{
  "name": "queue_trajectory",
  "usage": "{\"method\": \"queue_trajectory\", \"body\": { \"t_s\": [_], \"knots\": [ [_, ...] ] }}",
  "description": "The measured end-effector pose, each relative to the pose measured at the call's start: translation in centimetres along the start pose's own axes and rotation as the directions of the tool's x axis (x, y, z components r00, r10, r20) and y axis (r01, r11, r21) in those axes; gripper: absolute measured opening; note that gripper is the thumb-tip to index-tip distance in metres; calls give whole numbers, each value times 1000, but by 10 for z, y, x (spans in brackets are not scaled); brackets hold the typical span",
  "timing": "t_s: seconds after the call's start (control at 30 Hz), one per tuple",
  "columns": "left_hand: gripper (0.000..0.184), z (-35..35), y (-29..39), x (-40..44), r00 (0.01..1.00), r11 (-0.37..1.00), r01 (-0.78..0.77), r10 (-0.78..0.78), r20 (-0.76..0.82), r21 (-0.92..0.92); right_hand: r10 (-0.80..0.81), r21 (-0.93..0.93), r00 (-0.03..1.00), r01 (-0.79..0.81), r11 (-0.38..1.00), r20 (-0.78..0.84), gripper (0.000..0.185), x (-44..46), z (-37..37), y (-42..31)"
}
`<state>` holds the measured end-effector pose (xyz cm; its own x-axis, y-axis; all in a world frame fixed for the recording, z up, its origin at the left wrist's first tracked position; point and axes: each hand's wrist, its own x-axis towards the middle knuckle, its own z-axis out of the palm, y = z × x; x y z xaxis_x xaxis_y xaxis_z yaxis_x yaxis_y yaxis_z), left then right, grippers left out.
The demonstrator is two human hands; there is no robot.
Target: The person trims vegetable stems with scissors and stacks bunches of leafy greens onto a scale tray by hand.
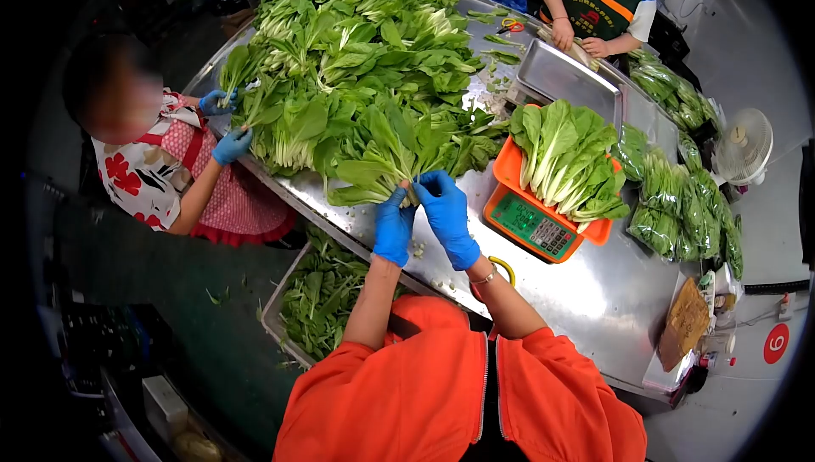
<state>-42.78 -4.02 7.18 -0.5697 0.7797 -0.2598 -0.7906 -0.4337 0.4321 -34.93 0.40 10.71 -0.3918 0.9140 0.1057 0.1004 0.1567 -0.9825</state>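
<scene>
My left hand (394,228), in a blue glove, is closed round the stem end of a bunch of leafy greens (386,152). Beside it my right hand (445,214), also gloved in blue, has its fingers pressed together at the same stems. The leaves of the bunch point away from me, over the edge of a large heap of greens (340,46) on the metal table (543,292). To the right, an orange scale (509,165) with a lit green display carries more greens (564,156).
A co-worker (161,148) at the left handles greens; another (594,3) works across the table. Behind the scale lies a metal tray (569,80). Bagged greens (671,199) and a white fan (744,146) are at the right. A crate (273,318) of greens sits below the table's left edge.
</scene>
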Motion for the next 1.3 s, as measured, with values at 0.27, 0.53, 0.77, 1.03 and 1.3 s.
{"method": "queue_trajectory", "body": {
  "t_s": [0.27,0.53,0.77,1.03,1.3],
  "knots": [
    [19,7,4,9,994,997,82,-81,77,-14,-90,246,994,104,964,-67,10,-1,2,14],
    [21,15,33,13,999,998,-23,22,27,51,104,-278,528,262,924,843,37,-44,-49,31],
    [35,-3,0,42,952,644,-278,87,292,713,99,-79,950,-79,994,297,85,25,-38,2],
    [34,-27,-51,78,625,-405,-687,95,775,603,-20,255,963,-51,966,269,55,43,-21,2],
    [59,42,4,3,802,71,-596,0,597,800,262,741,911,-411,530,318,22,43,-41,13]
  ]
}}
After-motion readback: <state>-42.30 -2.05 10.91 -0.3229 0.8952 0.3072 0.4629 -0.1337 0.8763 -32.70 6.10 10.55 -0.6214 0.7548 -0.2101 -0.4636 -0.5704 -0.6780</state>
